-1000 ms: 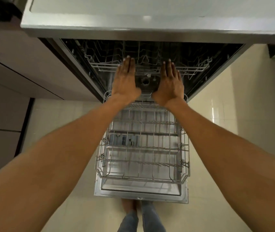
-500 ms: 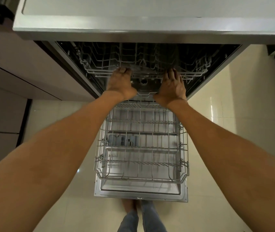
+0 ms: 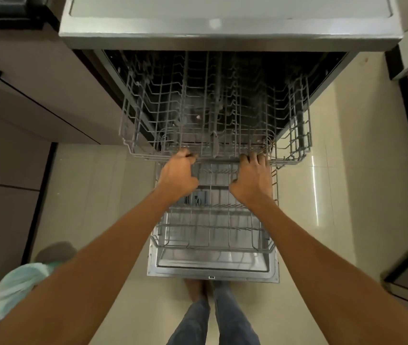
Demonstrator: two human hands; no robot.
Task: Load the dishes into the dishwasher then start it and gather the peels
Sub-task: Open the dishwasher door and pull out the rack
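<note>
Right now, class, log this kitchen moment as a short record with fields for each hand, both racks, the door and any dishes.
left hand: grips the upper rack's front rail
right hand: fingers curled over the same rail
upper rack: partly out, empty
lower rack: out over the open door, empty
dishwasher door: folded down flat
dishes: none in view

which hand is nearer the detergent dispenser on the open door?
Left. The left hand sits just above the detergent dispenser, its wrist overlapping it; the right hand is off to its right.
</note>
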